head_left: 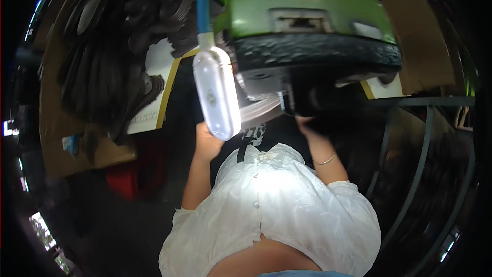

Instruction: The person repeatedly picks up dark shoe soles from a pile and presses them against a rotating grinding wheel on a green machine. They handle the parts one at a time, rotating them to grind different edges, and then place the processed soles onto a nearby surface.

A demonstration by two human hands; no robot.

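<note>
**Both hands raised to the underside of a green machine**

You look down over your white buttoned shirt (271,200). Both forearms reach away from you toward a large green machine (302,5) that fills the far middle of the view. It has a thick black textured rim (318,54) along its near edge and pale metal parts (259,100) below that.

Your left hand (207,141) sits near the machine's left underside, partly hidden behind a glowing white oblong lamp (218,92) that hangs on a blue cable (204,0). Whether that hand grips anything cannot be told. Your right hand (307,123), with a thin bracelet (325,160) on the wrist, goes up into the dark space under the black rim; its fingers are lost in shadow, so whether it is open or closed cannot be told either.

To work well here, judging from the view, keep the lamp from blocking your left hand, and feel carefully with the right, since the spot it touches is unlit.

No worktop shows. The floor is dark. To the left lie brown cardboard (56,118), a heap of dark flat pieces (102,46), a white sheet with a yellow edge (159,87) and a red box (128,179). To the right stands a dark metal frame (425,149).
</note>
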